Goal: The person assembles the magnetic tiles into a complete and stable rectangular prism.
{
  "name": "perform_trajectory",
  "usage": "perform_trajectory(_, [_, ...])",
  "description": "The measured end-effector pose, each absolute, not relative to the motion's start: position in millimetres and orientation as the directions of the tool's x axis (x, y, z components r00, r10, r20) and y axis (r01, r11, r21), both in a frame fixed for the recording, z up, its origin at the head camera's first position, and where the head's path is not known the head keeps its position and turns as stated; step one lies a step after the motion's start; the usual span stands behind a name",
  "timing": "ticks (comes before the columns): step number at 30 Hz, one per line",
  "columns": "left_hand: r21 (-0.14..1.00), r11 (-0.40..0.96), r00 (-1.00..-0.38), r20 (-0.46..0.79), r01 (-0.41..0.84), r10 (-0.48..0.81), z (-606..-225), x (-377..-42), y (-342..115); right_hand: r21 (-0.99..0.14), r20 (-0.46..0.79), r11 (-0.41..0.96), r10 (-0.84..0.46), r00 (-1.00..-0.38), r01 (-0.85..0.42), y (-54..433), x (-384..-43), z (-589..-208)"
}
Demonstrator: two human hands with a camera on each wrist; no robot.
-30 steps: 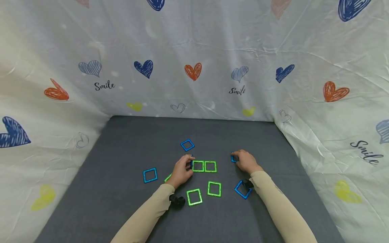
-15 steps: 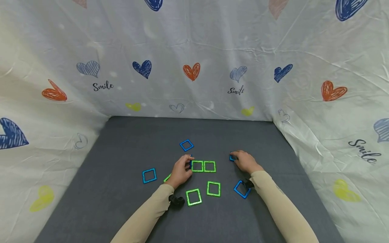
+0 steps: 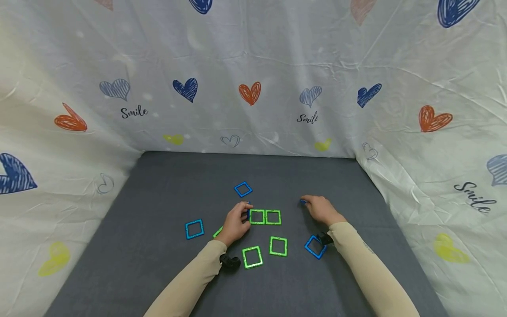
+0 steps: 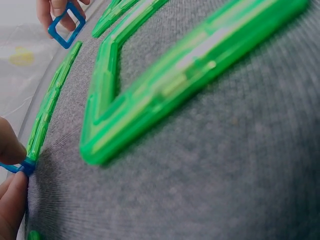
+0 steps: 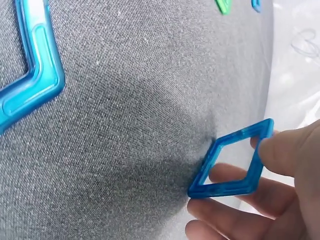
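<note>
Blue frame (image 5: 223,189) between right fingers (image 5: 232,216)

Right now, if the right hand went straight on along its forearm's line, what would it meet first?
Probably the curtain. In the head view, the right hand has a seemingly free way over the table, right of the far blue tile; depth is unclear.

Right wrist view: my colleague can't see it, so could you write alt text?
A right hand pinches a tilted blue square frame near gray cloth. A corner of another blue frame shows at upper left; a green piece and a blue piece peek in at the top.
</note>
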State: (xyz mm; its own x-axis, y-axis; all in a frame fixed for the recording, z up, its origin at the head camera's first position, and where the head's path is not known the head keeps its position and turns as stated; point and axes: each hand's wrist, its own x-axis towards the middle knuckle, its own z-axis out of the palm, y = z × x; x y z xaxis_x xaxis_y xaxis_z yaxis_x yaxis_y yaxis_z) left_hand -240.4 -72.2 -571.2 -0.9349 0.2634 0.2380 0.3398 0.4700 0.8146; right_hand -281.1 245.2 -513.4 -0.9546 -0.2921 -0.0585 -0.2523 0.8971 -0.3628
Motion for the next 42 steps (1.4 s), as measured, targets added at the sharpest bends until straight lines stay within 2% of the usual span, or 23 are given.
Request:
perform_trajectory(18, [0.82, 0.469, -0.939, 0.229, 0.329, 0.257, -569.7, -239.5, -74.0, -0.373, 0.0, 0.904, -0.228, -0.974, -0.211, 241.5, -288.0, -506.8])
perform_trajectory(28, [0.809, 0.478, -0.934, 0.239, 0.343, 0.266, -570.7, -240.3, -73.5, -0.391, -0.016, 0.892, -0.251, -0.968, -0.225, 231.7, -292.6, -500.6])
perform_trajectory(42, [0.819, 0.47, -0.938, 0.23, 0.33, 0.258, -570.0, -241.0, -71.6, -0.409, 0.005, 0.87, -0.3, -0.954, -0.275, 191.1, -305.9, -492.6])
